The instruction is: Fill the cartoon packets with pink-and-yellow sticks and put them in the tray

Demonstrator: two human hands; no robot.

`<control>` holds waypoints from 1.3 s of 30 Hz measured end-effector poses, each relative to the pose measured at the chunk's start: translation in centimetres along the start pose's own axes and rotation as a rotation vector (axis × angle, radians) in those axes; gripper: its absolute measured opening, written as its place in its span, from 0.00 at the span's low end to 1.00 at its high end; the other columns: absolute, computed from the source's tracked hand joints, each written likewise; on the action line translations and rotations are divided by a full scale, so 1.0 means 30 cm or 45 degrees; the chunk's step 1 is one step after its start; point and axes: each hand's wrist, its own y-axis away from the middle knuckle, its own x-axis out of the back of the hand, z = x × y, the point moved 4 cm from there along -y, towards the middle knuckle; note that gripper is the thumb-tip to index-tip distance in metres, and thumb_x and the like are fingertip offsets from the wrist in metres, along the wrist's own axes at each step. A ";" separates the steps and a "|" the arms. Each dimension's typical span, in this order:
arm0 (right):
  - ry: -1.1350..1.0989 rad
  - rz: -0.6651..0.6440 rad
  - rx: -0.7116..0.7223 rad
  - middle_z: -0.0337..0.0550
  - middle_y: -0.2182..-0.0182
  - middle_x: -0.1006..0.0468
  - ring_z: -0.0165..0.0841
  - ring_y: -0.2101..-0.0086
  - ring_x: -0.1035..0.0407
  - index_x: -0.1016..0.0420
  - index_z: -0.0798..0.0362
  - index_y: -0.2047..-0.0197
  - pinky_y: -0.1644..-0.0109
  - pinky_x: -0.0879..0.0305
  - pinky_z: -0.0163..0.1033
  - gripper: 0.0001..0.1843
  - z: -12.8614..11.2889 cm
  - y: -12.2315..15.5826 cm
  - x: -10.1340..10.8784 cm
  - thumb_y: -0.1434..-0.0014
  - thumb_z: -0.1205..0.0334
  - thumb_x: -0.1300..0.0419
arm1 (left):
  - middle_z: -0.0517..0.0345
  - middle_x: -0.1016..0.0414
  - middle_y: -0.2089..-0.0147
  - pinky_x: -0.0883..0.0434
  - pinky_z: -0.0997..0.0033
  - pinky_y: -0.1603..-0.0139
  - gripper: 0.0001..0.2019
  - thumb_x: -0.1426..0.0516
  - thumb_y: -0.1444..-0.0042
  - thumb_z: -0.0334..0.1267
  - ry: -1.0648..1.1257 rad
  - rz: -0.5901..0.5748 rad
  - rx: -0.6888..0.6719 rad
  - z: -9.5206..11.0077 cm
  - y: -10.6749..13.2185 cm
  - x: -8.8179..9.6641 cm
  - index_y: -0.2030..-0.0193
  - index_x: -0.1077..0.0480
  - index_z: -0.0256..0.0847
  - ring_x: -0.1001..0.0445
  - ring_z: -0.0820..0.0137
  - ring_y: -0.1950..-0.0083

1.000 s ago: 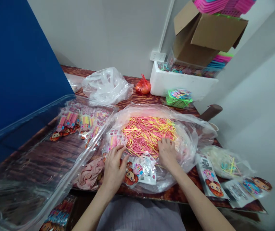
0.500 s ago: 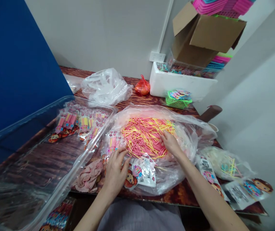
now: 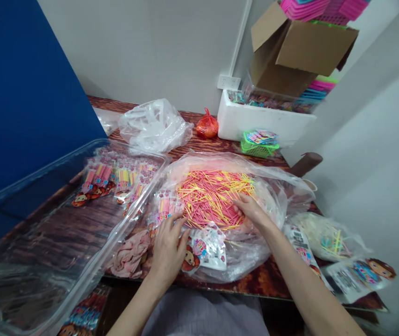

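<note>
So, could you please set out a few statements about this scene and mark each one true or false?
1. The right hand is at the pink and yellow sticks. True.
2. The left hand is inside the clear bin. False: the left hand is outside the clear bin, beside a printed packet.
3. The red bag is left of the white foam box. True.
4. The green basket holds oranges. False: colourful printed pieces lie on the green basket.
5. The cardboard box has open flaps. True.
</note>
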 end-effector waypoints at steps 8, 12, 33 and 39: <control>-0.634 -0.346 -0.187 0.32 0.80 0.29 0.22 0.83 0.41 0.39 0.51 0.72 0.79 0.46 0.29 0.22 -0.022 0.146 -0.089 0.57 0.51 0.29 | 0.49 0.27 0.47 0.32 0.56 0.44 0.16 0.48 0.37 0.33 0.165 -0.106 -0.044 0.081 -0.133 -0.086 0.44 0.32 0.43 0.30 0.61 0.44; -0.872 -0.513 -0.270 0.32 0.80 0.28 0.21 0.82 0.40 0.33 0.53 0.70 0.78 0.45 0.27 0.18 -0.025 0.212 -0.158 0.55 0.56 0.28 | 0.51 0.23 0.54 0.30 0.64 0.52 0.11 0.48 0.38 0.33 0.067 -0.340 -0.034 0.110 -0.202 -0.180 0.53 0.27 0.41 0.26 0.63 0.51; -0.334 0.062 0.412 0.45 0.63 0.21 0.40 0.60 0.29 0.23 0.48 0.58 0.51 0.34 0.45 0.12 0.085 0.333 -0.341 0.39 0.57 0.46 | 0.46 0.43 0.30 0.39 0.52 0.32 0.26 0.55 0.32 0.35 0.188 -0.357 -0.370 0.170 0.051 -0.165 0.28 0.54 0.45 0.45 0.62 0.28; -0.430 0.078 0.381 0.40 0.70 0.24 0.36 0.65 0.30 0.24 0.48 0.65 0.59 0.36 0.38 0.09 0.038 0.348 -0.298 0.38 0.57 0.45 | 0.49 0.25 0.51 0.29 0.58 0.48 0.13 0.53 0.33 0.34 0.107 -0.243 -0.012 0.057 0.056 -0.178 0.48 0.31 0.41 0.27 0.62 0.48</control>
